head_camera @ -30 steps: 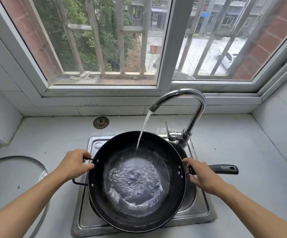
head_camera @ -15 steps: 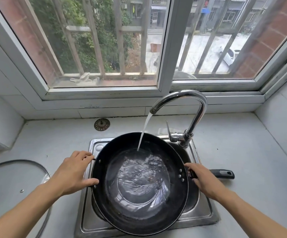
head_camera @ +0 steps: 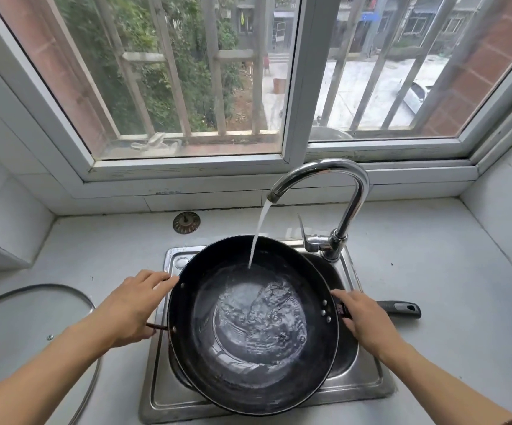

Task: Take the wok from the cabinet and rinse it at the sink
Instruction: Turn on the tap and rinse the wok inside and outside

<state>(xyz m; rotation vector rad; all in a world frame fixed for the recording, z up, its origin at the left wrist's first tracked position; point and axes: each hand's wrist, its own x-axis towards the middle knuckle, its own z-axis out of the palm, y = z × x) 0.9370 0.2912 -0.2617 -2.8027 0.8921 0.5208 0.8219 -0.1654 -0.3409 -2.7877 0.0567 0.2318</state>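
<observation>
A black wok (head_camera: 205, 363) sits over the steel sink (head_camera: 365, 384), with water pooled and rippling in its bottom. The chrome faucet (head_camera: 352, 191) runs a stream into the wok's far side. My left hand (head_camera: 132, 308) grips the small loop handle on the wok's left rim. My right hand (head_camera: 368, 320) holds the long black handle (head_camera: 402, 309) close to the rim, and the handle's end sticks out to the right over the counter.
A glass lid (head_camera: 34, 320) lies on the white counter at the left. A round metal sink strainer (head_camera: 186, 222) rests on the counter behind the sink. A barred window fills the wall ahead. Tiled walls close in on both sides.
The water in the wok has swirled and shifted to the right. My left hand's fingers have opened a little along the rim while still holding the loop handle. The view has tilted up slightly.
</observation>
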